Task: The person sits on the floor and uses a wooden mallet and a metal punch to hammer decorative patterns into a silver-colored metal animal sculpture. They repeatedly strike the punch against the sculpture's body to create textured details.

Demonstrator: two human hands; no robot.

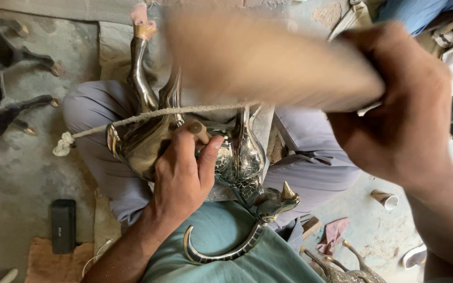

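Now | L hand (pixel 182 175) grips shiny metal deer (pixel 237 157) | R hand (pixel 399 105) w/ blurred wood mallet (pixel 268 57)

One camera on our head, looking straight down into our lap.

We see from above and very close: our left hand (pixel 182 173) and the shiny metal animal figure (pixel 237 157) it rests on fill the middle, on our crossed legs (pixel 90 120). Our right hand (pixel 399 105) is nearer the lens still, large at the right edge, and the wooden tool (pixel 268 57) it holds is blurred across the top. The concrete floor (pixel 17 173) shows around the edges, left and lower right. There is only this one view, so nothing overlaps with another.
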